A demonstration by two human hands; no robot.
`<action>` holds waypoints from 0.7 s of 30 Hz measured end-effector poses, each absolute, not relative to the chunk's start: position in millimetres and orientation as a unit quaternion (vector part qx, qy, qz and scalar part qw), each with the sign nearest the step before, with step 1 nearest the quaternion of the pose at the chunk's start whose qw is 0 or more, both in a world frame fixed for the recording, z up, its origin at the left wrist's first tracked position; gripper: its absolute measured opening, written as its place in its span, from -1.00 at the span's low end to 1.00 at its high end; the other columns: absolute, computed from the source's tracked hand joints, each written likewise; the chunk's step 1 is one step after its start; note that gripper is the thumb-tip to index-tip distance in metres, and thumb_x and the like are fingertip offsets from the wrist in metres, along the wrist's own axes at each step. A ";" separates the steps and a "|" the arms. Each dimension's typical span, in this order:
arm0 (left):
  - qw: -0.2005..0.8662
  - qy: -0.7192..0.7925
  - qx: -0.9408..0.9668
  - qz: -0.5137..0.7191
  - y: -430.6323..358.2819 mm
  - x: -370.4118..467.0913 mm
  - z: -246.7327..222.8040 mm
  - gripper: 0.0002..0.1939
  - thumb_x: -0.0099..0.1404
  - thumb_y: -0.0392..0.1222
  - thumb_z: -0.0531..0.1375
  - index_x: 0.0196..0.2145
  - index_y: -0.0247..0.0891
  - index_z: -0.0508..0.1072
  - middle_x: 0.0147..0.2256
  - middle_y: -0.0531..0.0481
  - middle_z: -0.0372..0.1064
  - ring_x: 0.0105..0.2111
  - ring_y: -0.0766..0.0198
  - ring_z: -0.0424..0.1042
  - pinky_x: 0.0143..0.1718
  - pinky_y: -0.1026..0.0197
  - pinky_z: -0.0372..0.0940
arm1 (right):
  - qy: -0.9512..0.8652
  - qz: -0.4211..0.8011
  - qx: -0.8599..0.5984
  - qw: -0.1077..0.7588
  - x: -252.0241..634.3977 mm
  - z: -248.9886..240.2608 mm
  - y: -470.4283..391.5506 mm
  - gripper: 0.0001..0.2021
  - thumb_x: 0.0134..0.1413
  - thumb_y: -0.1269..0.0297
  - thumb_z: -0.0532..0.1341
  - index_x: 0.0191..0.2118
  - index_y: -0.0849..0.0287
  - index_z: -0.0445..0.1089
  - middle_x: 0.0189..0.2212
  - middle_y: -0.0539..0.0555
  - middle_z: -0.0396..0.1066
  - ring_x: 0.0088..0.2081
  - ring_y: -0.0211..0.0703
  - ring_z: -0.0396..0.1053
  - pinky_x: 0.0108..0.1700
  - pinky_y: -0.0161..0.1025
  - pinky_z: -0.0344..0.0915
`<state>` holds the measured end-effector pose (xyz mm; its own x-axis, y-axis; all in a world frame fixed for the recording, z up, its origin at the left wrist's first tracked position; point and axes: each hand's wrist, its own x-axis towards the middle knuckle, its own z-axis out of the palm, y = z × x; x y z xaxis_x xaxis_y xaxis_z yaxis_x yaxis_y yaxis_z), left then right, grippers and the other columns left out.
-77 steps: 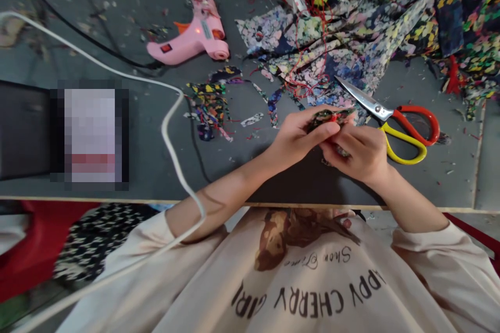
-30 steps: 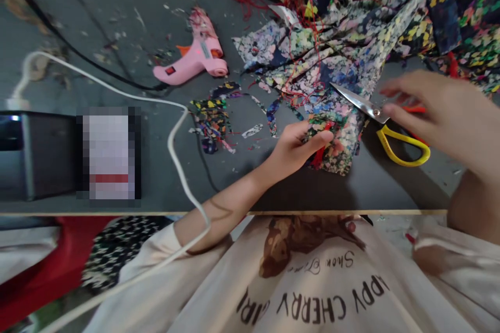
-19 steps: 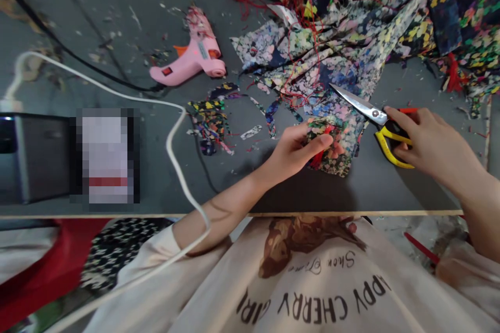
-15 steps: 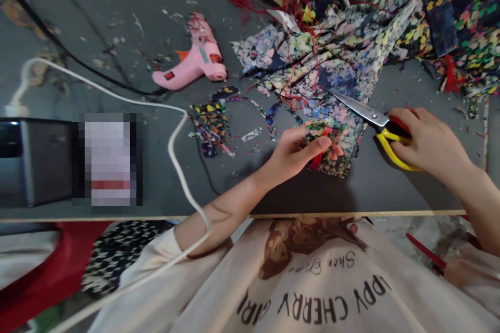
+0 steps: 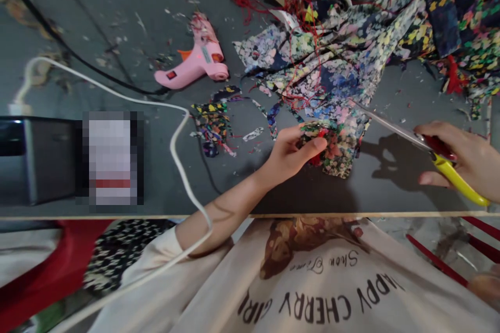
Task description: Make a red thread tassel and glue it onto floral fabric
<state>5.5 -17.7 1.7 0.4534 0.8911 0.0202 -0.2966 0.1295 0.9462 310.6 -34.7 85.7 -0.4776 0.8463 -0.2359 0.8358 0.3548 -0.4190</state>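
My left hand grips a floral fabric piece with a red tassel showing under the thumb. The fingers partly hide the piece. To the right, my right hand is closed around the yellow and red handles of a pair of scissors. Their blades look nearly together and point up and left, the tips close to the floral fabric. Behind the left hand spreads a crumpled heap of floral cloth, with red thread tangled over it.
A pink glue gun lies at the left with a black cord. Small cloth scraps are scattered below it. A white cable loops across the table and over my left arm. A dark box and a blurred-out item sit at far left.
My right hand has moved right with the scissors and turned, lifting them above the table. My left hand stays nearly where it was, still on the fabric piece.
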 end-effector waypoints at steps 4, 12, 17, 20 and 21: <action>0.681 0.316 0.500 0.432 -18.3 5.1 -0.1 -0.62 0.28 0.14 0.20 -0.34 -0.25 0.56 -0.41 -0.02 0.54 -0.38 0.27 0.52 -0.33 0.25 0.42 | -0.831 0.233 -0.505 0.012 311.3 89.1 -33.8 -0.48 0.07 -0.32 0.07 -0.10 0.02 0.29 -0.38 0.06 0.41 -0.45 -0.14 0.35 -0.41 -0.23 0.27; 0.662 0.314 0.530 0.428 -18.3 4.2 -2.6 -0.63 0.29 0.13 0.19 -0.38 -0.24 0.57 -0.39 -0.03 0.53 -0.38 0.28 0.51 -0.35 0.27 0.41 | -0.863 0.221 -0.454 0.001 304.7 96.8 -23.2 -0.42 0.10 -0.31 0.05 -0.13 0.14 0.40 -0.40 0.15 0.50 -0.46 -0.13 0.45 -0.42 -0.25 0.35; 0.675 0.327 0.514 0.416 -18.1 6.2 2.7 -0.56 0.23 0.19 0.23 -0.44 -0.29 0.54 -0.41 -0.05 0.51 -0.47 0.32 0.47 -0.54 0.34 0.32 | -0.874 0.217 -0.435 0.009 301.1 97.0 -21.6 -0.40 0.13 -0.31 0.01 -0.14 0.17 0.40 -0.44 0.13 0.50 -0.52 -0.17 0.44 -0.47 -0.26 0.35; 0.671 0.328 0.525 0.408 -17.4 6.2 6.0 -0.54 0.23 0.18 0.23 -0.48 -0.33 0.52 -0.48 -0.05 0.51 -0.56 0.39 0.39 -0.61 0.37 0.24 | -0.874 0.226 -0.430 0.012 300.2 96.0 -19.9 -0.40 0.13 -0.31 0.01 -0.13 0.15 0.41 -0.40 0.14 0.53 -0.49 -0.16 0.46 -0.45 -0.26 0.36; 0.668 0.326 0.527 0.411 -17.3 6.1 6.5 -0.55 0.24 0.16 0.23 -0.48 -0.33 0.52 -0.49 -0.05 0.51 -0.58 0.40 0.37 -0.61 0.38 0.23 | -0.872 0.231 -0.431 0.009 300.2 96.0 -19.2 -0.40 0.12 -0.32 0.01 -0.13 0.14 0.41 -0.40 0.13 0.53 -0.48 -0.15 0.47 -0.44 -0.26 0.37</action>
